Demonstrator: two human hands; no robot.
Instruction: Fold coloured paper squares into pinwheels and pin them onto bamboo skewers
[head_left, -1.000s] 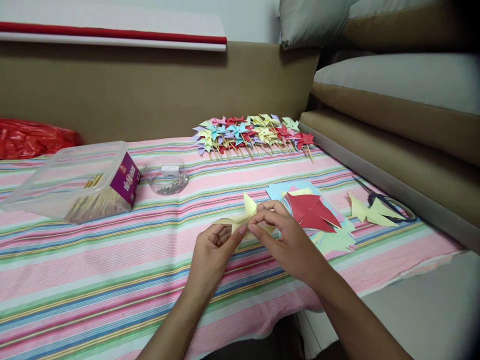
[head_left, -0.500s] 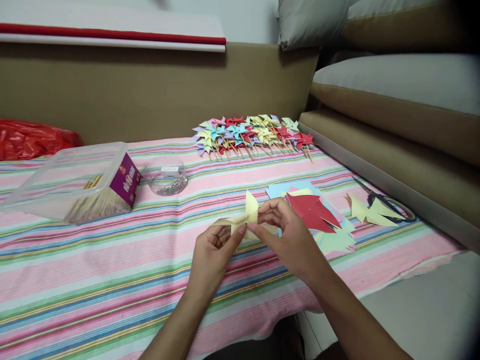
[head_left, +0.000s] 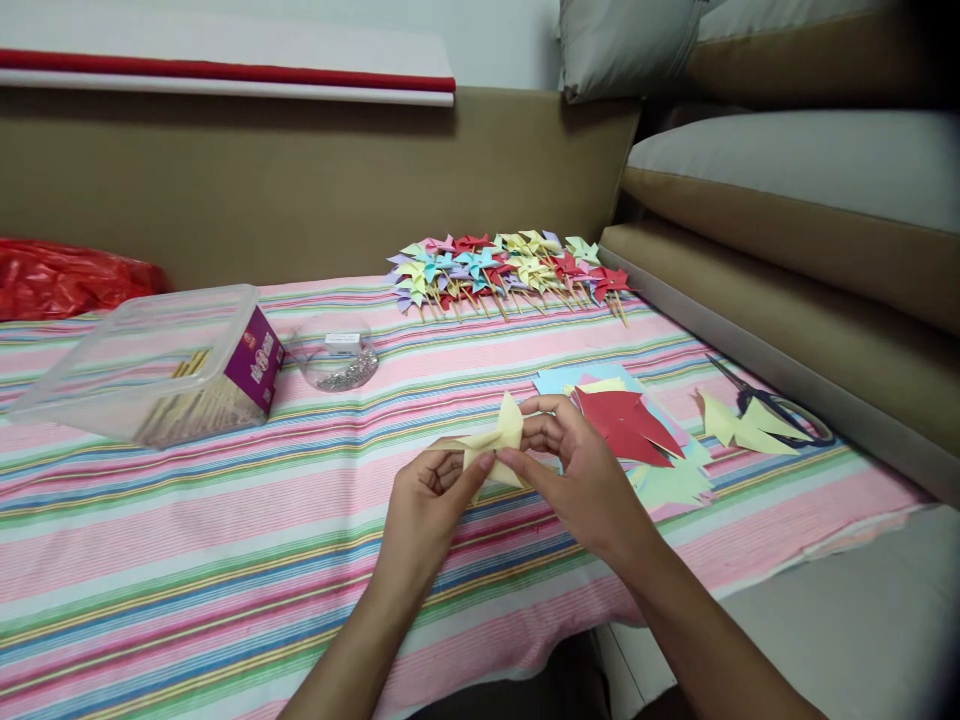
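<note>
A pale yellow cut paper piece (head_left: 498, 443) is held just above the striped cloth (head_left: 225, 530). My left hand (head_left: 430, 500) pinches its centre from below with thumb and fingers closed. My right hand (head_left: 576, 472) is closed on its right side, bending a pointed flap inward. One flap stands up near my right fingertips. Right of my right hand lies a stack of cut paper squares (head_left: 626, 428) with a red one on top.
A row of finished paper pinwheels (head_left: 504, 268) on sticks lies at the back. A clear box of wooden sticks (head_left: 161, 365) and a small dish of pins (head_left: 339, 362) sit at left. Scissors (head_left: 772, 405) and yellow offcuts (head_left: 739, 425) lie at right, by sofa cushions (head_left: 795, 190).
The upright yellow flap has been turned and drawn toward the paper's centre by my right fingers. Both hands have stayed in nearly the same place.
</note>
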